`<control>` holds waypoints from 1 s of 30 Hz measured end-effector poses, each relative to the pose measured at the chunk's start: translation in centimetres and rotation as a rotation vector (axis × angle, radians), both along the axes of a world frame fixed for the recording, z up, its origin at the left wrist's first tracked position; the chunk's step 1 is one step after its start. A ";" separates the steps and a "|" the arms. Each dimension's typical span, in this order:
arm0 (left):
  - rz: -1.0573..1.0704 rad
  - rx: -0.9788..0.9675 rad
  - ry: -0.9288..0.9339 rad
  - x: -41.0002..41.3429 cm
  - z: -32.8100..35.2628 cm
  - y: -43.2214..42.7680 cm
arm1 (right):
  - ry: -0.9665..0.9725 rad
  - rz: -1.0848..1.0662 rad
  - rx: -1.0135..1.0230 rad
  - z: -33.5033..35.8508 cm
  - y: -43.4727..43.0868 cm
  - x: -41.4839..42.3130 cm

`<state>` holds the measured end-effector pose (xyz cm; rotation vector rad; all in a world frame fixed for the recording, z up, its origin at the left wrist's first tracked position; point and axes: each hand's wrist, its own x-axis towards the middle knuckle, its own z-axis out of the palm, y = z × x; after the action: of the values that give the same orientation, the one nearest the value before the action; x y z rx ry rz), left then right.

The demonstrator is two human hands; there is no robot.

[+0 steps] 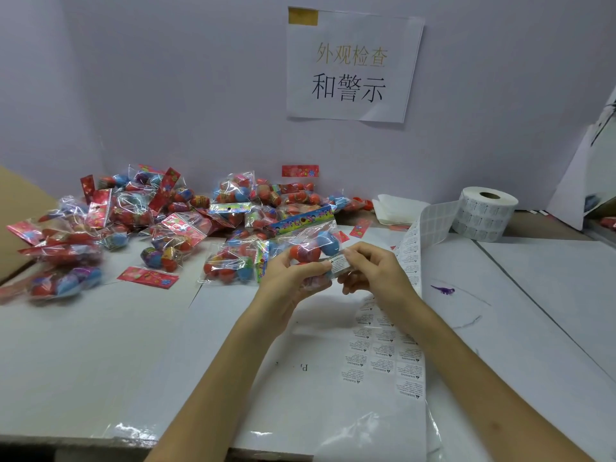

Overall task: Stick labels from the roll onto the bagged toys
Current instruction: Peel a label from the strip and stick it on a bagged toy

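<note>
**A:** Containers first. What's in hand?

**B:** One clear toy bag [308, 240] with a striped header card. The left hand [290, 278] grips it, fingers curled under, thumb on the near face. Inside it, one red egg-shaped toy [305, 253] and one blue [328, 242] show. The hands hide the rest.

**A:** And the label?

**B:** One white warning label [338, 265], pinched between thumb and forefinger of the right hand [373, 271]. It lies against the bag's near face, right between the two sets of fingertips. Can't tell if it's stuck down.

**A:** Roll?

**B:** One label roll [483, 211], on end, well beyond the right fingers and off to their right. Three labels across. Its liner strip [413, 248] arcs over, passes just behind the right knuckles, then runs down the table [100, 328] under that forearm, labels in three columns.

**A:** Other stock?

**B:** A heap of bagged toys [150, 221], beyond the left fingers and to their left. The bags overlap, so no exact count, but well over ten. One loose red header card [148, 277] lies flat, well left of the left fingers.
</note>
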<state>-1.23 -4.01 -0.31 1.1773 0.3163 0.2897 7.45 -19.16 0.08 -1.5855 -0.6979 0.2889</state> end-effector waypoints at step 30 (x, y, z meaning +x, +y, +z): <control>0.016 0.100 0.018 -0.3 0.4 -0.5 | -0.043 0.020 -0.010 0.0 0.0 -0.1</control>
<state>-1.48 -4.54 0.07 1.2774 0.3300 0.3115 7.36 -19.16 0.07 -1.5992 -0.7471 0.2741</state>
